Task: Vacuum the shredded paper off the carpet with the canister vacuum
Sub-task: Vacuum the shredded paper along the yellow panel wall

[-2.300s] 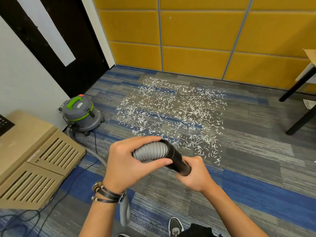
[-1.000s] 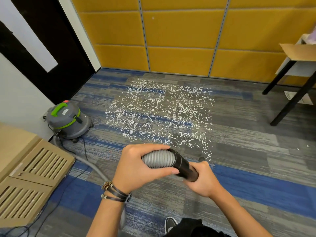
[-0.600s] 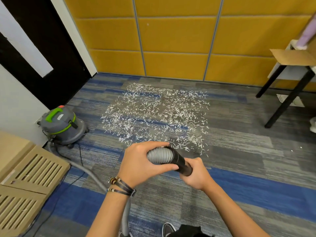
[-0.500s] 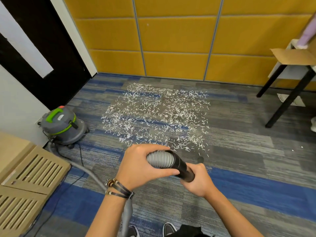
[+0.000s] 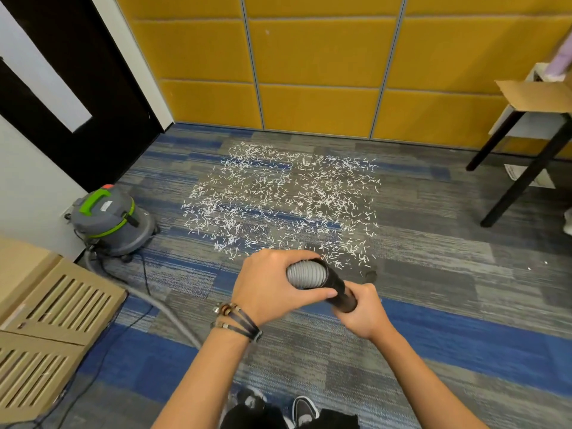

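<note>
The grey-and-blue striped carpet carries everything around me. Shredded paper lies on it in a broad white patch at my 12 o'clock. The canister vacuum stands at 10 o'clock by the wall. Its grey hose and a black cord trail across the carpet toward me. A tan slatted box sits at 8 o'clock, and two black legs stand at 2 o'clock.

Nearer than the shredded paper, the grey hose is partly hidden behind the left hand and forearm, the black tube ends unseen inside the right hand, and to the paper's right the table is cut off by the frame's edge.
</note>
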Demonstrator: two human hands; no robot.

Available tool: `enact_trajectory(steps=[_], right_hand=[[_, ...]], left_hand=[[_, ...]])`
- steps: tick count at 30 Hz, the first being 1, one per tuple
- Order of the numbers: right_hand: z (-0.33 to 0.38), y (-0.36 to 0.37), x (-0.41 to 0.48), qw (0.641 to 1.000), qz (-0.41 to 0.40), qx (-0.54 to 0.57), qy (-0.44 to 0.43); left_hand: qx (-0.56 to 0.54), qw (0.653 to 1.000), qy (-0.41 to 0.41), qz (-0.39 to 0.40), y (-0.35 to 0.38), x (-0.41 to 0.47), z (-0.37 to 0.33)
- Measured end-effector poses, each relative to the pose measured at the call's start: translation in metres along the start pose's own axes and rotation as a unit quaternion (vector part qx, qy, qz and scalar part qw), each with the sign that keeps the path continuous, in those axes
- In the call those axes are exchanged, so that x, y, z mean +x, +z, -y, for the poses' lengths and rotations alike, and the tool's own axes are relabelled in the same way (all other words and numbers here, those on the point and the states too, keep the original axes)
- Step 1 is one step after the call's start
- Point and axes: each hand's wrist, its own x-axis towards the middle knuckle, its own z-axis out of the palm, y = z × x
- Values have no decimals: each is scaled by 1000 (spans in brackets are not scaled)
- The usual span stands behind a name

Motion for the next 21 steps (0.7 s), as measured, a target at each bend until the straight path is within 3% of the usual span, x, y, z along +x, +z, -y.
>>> enact_trajectory(steps=[11,21], right_hand=[[40,16,11,996,-47,49,-63],[24,35,53,995,-91,33,3]], left_hand=[[-82,991,72,-77,-37,3,15],[-56,998,-3,-9,-17,48,50]])
